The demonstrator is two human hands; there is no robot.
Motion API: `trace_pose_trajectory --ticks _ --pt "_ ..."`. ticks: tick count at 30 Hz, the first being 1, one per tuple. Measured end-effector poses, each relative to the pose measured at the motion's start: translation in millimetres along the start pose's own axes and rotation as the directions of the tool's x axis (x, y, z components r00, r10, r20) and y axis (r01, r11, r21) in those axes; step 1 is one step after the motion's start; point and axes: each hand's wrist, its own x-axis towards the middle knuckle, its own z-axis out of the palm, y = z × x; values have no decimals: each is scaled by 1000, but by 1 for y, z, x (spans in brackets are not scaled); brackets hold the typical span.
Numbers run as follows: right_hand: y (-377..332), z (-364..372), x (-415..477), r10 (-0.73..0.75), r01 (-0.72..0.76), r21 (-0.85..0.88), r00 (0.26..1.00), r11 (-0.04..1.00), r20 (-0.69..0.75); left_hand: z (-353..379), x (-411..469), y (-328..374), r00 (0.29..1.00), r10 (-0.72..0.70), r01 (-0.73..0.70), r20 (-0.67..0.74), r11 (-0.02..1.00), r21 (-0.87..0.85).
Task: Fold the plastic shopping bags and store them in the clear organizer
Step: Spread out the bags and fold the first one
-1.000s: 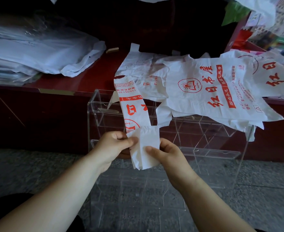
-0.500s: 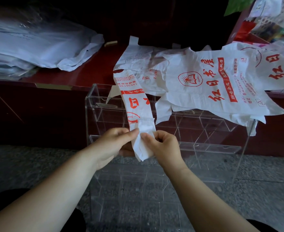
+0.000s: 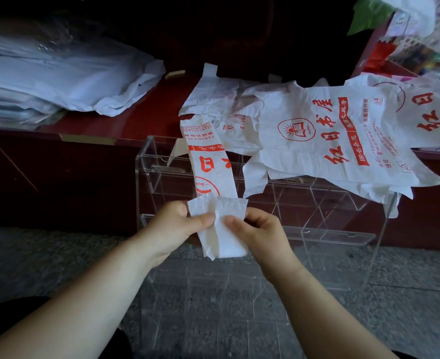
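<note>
— Red counter: its front edge runs just behind the clear organizer, and loose bags overhang that edge at right. Free room?

— Open at left, above the stone floor. Left hand and right hand each pinch the folded bag strip in front of the organizer; its upper end reaches the counter edge. Versus half a second ago, the strip's lower end is spread wider.

Shop: red counter, printed carrier bags, stacked stock.
</note>
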Motion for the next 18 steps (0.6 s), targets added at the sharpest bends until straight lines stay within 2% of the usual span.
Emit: trace_pose_trajectory --ticks 3,7,10,14,18 --pt "0 3 0 -28 28 -36 1000 999 6 0 -2 1 1000 -19 18 15 998 64" --pt "-4 2 1 -14 13 15 998 1000 53 -1 -2 1 998 -62 59 24 992 114" --pt "-4 0 1 12 -12 5 997 1000 77 2 -3 3 995 -96 94 33 994 60" --pt "-2 -1 1 23 -24 15 999 1000 28 2 -7 10 984 -171 174 46 982 -77" --pt "-2 -5 1 -62 63 -50 998 997 22 0 -4 10 989 -148 146 -31 987 -63"
